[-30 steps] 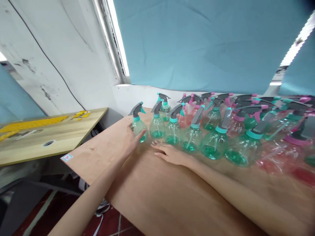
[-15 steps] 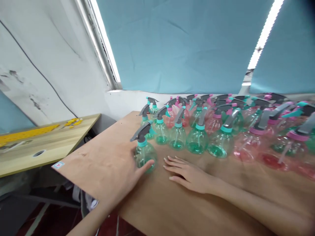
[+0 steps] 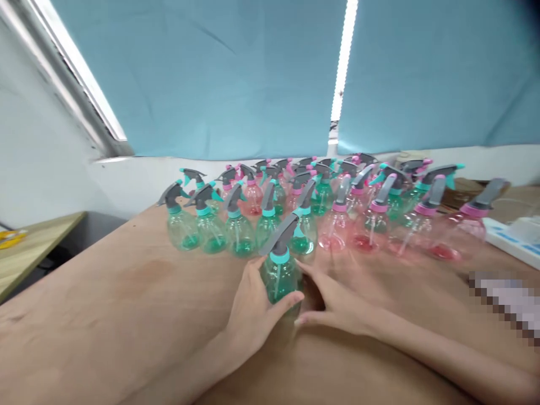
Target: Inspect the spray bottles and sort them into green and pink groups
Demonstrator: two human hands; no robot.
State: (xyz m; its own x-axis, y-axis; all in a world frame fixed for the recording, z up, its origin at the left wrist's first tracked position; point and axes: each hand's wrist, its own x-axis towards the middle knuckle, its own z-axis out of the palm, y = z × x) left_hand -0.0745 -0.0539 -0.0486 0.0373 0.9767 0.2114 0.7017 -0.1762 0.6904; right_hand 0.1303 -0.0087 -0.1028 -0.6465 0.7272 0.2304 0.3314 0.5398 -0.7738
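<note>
A clear green spray bottle (image 3: 282, 278) with a grey trigger head and turquoise collar stands nearest to me. My left hand (image 3: 257, 309) is wrapped around its left side, the thumb across the front. At the bottle's right side is my right hand (image 3: 341, 301), thumb and fingers apart. Its fingertips reach the bottle's edge; whether they press on it I cannot tell. Behind, several more green bottles (image 3: 240, 233) form a front row on the left. Pink-collared spray bottles (image 3: 366, 233) continue that row to the right.
The brown table (image 3: 139, 315) runs back to a white wall with a blue curtain (image 3: 236, 79). A white power strip (image 3: 512, 242) lies at the right, near a pixelated patch (image 3: 508, 301). Another wooden table (image 3: 37, 247) stands at the left.
The view has swung right. My left hand has brought the green bottle rightward, in front of the row, and my right hand now meets it at its right side.
</note>
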